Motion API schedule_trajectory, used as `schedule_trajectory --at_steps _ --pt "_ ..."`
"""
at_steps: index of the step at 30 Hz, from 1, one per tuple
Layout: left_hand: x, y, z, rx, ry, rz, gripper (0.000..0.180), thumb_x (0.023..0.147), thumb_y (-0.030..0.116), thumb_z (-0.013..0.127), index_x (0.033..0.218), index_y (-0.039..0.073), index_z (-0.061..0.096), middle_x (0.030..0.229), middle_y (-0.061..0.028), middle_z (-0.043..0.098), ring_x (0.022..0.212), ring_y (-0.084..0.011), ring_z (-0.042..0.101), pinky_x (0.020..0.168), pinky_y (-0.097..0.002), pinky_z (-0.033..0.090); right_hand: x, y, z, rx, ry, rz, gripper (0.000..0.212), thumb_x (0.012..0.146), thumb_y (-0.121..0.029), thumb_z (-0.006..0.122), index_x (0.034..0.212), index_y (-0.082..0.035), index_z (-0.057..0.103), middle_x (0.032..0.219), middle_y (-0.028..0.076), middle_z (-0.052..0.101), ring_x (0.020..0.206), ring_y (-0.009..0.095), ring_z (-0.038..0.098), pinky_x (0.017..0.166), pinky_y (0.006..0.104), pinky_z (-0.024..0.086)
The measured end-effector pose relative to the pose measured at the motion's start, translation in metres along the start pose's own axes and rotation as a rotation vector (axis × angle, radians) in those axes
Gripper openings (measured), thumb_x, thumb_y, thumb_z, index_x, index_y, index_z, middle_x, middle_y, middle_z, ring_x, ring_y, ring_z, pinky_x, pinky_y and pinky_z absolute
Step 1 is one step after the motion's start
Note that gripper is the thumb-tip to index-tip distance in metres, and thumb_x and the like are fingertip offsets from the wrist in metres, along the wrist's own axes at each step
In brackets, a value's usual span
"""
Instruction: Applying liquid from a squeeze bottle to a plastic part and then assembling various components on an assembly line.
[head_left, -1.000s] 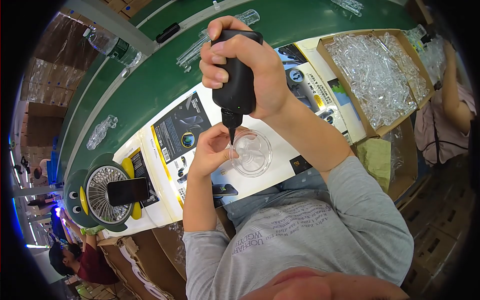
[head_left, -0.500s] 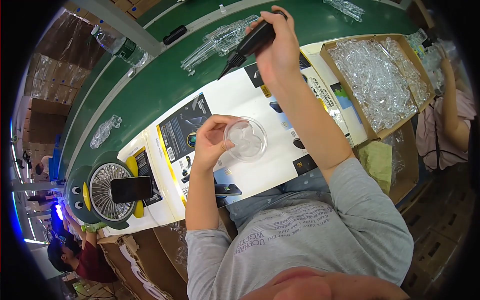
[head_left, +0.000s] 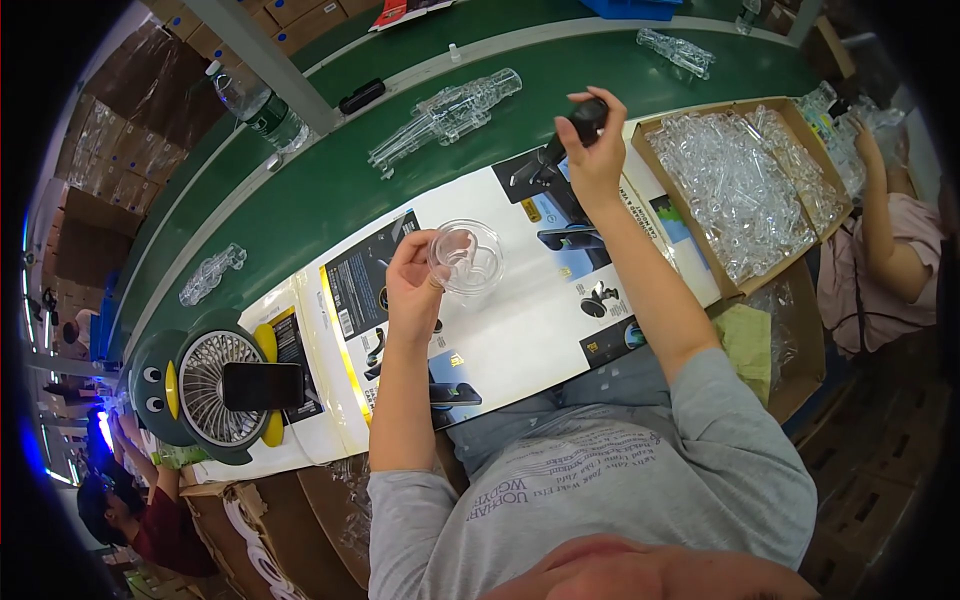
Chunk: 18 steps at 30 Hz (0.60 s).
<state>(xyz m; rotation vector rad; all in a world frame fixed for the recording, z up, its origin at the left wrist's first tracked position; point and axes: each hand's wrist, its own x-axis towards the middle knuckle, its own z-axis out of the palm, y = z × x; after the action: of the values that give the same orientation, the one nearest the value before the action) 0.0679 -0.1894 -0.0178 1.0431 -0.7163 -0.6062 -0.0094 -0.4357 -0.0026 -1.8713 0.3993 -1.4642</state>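
My left hand (head_left: 408, 285) pinches a clear round plastic piece (head_left: 468, 258) by its left edge. The piece is held over a white printed cardboard sheet (head_left: 500, 360), and raised shapes show inside its rim. My right hand (head_left: 602, 165) is wrapped around a black electric screwdriver (head_left: 588, 116) above the sheet's far right part. The tool slants down to the left, and its tip is hard to separate from the dark print behind. A clear plastic toy-gun-like assembly (head_left: 445, 117) lies on the green table beyond both hands.
A cardboard box (head_left: 648, 160) full of small clear parts stands at right. At left, a penguin-shaped fan (head_left: 150, 400) has a phone (head_left: 262, 386) against it. Other clear pieces (head_left: 212, 274) and a water bottle (head_left: 262, 112) are on the table. A co-worker (head_left: 895, 250) works at far right.
My right hand has moved right and lower with the screwdriver, which is now seen more end-on. The round piece in my left hand has shifted slightly left and up.
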Motion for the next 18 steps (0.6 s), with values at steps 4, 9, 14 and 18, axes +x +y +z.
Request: schedule_trajectory --at_steps 4,9,14,18 --pt "0.000 0.000 0.000 -0.017 -0.008 0.007 0.053 0.071 0.031 0.073 0.105 0.000 0.048 0.104 -0.0125 0.058 0.098 -0.0224 0.057 0.086 -0.0338 0.045 -0.007 0.005 0.001 0.213 0.023 0.178 0.047 0.079 -0.019 0.066 0.111 -0.006 0.035 0.109 0.006 0.052 0.089 0.012 0.051 0.077 0.0246 0.045" --pt "0.002 0.000 0.000 -0.015 0.014 0.012 0.052 0.072 0.030 0.072 0.106 0.000 0.048 0.106 -0.0128 0.058 0.098 -0.0224 0.056 0.086 -0.0338 0.045 -0.012 0.009 0.001 -0.112 -0.213 0.259 0.041 0.069 -0.015 0.073 0.094 -0.005 0.042 0.101 0.007 0.052 0.087 0.016 0.054 0.073 0.0275 0.047" --pt "0.001 0.002 0.003 -0.042 0.005 -0.005 0.052 0.071 0.029 0.072 0.106 0.000 0.048 0.106 -0.0128 0.058 0.099 -0.0219 0.056 0.086 -0.0330 0.046 -0.021 0.004 0.005 -0.371 -0.398 0.201 0.035 0.065 -0.016 0.072 0.087 -0.007 0.046 0.098 0.009 0.043 0.081 0.031 0.056 0.070 0.0382 0.049" --pt "0.001 0.002 0.003 -0.044 0.000 0.001 0.052 0.071 0.030 0.072 0.106 0.000 0.048 0.106 -0.0127 0.058 0.098 -0.0217 0.056 0.086 -0.0325 0.046 -0.023 0.008 0.006 -0.426 -0.435 0.181 0.036 0.065 -0.016 0.072 0.087 -0.008 0.045 0.099 0.009 0.042 0.081 0.031 0.056 0.070 0.0387 0.049"
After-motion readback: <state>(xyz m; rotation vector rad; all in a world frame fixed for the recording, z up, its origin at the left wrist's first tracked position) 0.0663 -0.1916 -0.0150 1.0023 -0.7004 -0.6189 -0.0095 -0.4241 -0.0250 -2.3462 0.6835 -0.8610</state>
